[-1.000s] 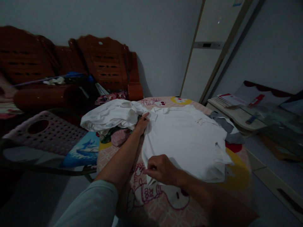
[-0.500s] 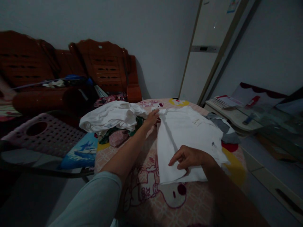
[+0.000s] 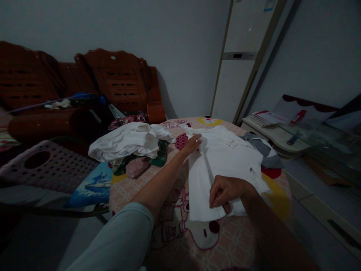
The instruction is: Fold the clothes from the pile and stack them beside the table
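A white garment (image 3: 234,158) lies spread on a round table with a pink patterned cloth (image 3: 135,195). A long fold runs down its left side. My left hand (image 3: 193,145) rests on that fold near the far end, its fingers apart. Over the near part of the garment is my right hand (image 3: 225,191), fingers curled together at the fold's near edge; a bit of cloth may be pinched, but this is hidden. To the left sits a heap of white cloth (image 3: 129,141), with a pink bundle (image 3: 137,167) and dark green cloth (image 3: 161,154) beside it.
Grey clothing (image 3: 261,148) lies at the table's right edge. A pink woven chair (image 3: 62,162) with a blue cushion (image 3: 91,184) stands at left. Behind are wooden seats (image 3: 121,82). At right is a side table (image 3: 270,131) with papers.
My left hand has moved right onto the garment's fold, and the left side is folded further inward. My right hand's fingers have curled closed. The view has shifted slightly.
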Demonstrator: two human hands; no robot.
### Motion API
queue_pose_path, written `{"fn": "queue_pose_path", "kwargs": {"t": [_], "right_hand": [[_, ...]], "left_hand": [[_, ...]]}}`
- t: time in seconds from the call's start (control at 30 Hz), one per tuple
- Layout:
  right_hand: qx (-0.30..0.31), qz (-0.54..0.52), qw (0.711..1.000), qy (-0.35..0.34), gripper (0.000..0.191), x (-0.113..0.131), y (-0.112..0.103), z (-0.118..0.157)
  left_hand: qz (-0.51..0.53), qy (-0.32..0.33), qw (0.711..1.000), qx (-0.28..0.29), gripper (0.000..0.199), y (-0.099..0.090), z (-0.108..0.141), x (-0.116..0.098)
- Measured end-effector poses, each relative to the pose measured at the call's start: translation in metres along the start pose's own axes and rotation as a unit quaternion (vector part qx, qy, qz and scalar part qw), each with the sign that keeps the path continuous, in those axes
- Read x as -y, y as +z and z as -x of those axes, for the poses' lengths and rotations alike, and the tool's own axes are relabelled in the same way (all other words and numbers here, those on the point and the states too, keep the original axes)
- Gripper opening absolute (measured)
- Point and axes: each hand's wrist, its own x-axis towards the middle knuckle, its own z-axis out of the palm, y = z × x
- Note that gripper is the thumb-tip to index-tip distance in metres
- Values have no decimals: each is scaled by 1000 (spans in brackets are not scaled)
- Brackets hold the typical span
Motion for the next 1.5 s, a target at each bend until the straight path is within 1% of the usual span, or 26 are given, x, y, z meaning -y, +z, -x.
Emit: {"fn": "queue_pose_path", "kwargs": {"t": [0.13, 0.2, 0.27, 0.33, 0.4, 0.47, 0.53, 0.57, 0.63, 0.73, 0.8, 0.83, 0.87, 0.93, 1.0, 1.03, 1.07, 1.1, 1.13, 1.2, 1.27, 1.33, 1.4, 1.47, 1.5], "right_hand": [[-36, 44, 996, 64, 28, -6, -3, -4], [-36, 63, 993, 89, 31, -5, -3, -4], [-25, 66, 994, 79, 36, -3, -2, -4], [-25, 56, 997, 52, 42, 0, 0, -3], [-42, 63, 996, 47, 37, -1, -1, -4], [-87, 98, 989, 72, 30, -4, -3, -5], [-144, 132, 976, 97, 30, -10, -7, -6], [-171, 140, 970, 98, 31, -12, -9, -6], [-214, 132, 965, 75, 31, -17, -13, -7], [-289, 102, 952, 1, 33, -21, -18, -11], [-364, 91, 926, -43, 34, -20, -22, -16], [-402, 104, 908, -62, 34, -18, -25, -19], [-435, 139, 887, -75, 33, -15, -28, -23], [-481, 267, 831, -78, 28, -7, -37, -30], [-500, 411, 761, -46, 26, -1, -49, -39], [-502, 464, 729, -23, 28, 2, -57, -45], [-500, 501, 707, 0, 29, 3, -65, -50], [-497, 523, 693, 20, 30, 3, -75, -56], [-496, 532, 685, 36, 29, 3, -85, -62], [-509, 516, 686, 58, 28, 1, -106, -72], [-530, 469, 705, 44, 29, 0, -127, -79], [-551, 407, 728, -11, 29, 1, -145, -84], [-574, 323, 748, -81, 23, 2, -158, -87], [-600, 198, 762, -140, 15, 1, -166, -92], [-617, 114, 762, -163, 11, 0, -169, -94]], "left_hand": [[-51, 4, 997, 52, 46, 11, 2, 4], [-65, 17, 995, 73, 46, 14, 8, 5], [-101, 39, 990, 87, 47, 15, 17, 5], [-164, 54, 980, 97, 49, 15, 30, 4], [-220, 54, 968, 106, 51, 17, 46, 2], [-269, 54, 954, 118, 51, 21, 63, -2], [-338, 66, 928, 141, 52, 26, 78, -7], [-368, 76, 914, 154, 54, 29, 84, -9], [-400, 101, 893, 182, 57, 33, 92, -15], [-411, 135, 878, 205, 62, 37, 98, -19], [-413, 143, 875, 206, 65, 39, 98, -19], [-412, 144, 876, 203, 67, 39, 98, -17], [-411, 145, 877, 200, 69, 40, 98, -15], [-411, 149, 879, 193, 71, 41, 98, -12], [-412, 150, 877, 195, 73, 42, 98, -10], [-412, 148, 877, 199, 73, 42, 98, -10], [-412, 145, 876, 203, 74, 42, 98, -11], [-412, 141, 876, 208, 75, 42, 98, -13], [-411, 138, 876, 210, 77, 42, 98, -14], [-411, 138, 876, 211, 78, 41, 98, -17], [-412, 138, 876, 210, 77, 40, 99, -18], [-413, 136, 876, 211, 76, 39, 99, -19], [-414, 134, 875, 213, 76, 39, 100, -19], [-417, 135, 873, 214, 76, 40, 100, -19], [-421, 137, 871, 213, 76, 40, 100, -20]]}}
